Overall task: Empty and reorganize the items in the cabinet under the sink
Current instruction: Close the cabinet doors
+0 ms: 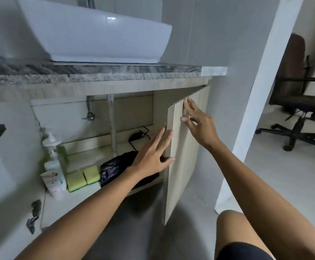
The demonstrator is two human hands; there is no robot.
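The cabinet under the white sink stands open. Its right door is swung out, edge toward me. My left hand lies flat against the door's inner edge, fingers spread. My right hand rests open on the door's outer face near its top. On the shelf sit a black plastic bag, two yellow-green sponges, a white tube, a white pump bottle and a green pump bottle. A black wire object lies at the back.
The left door hangs open at far left, hinges showing. A drain pipe and a valve run down inside the cabinet. A dark office chair stands beyond the white wall on the right. My knee is bottom right.
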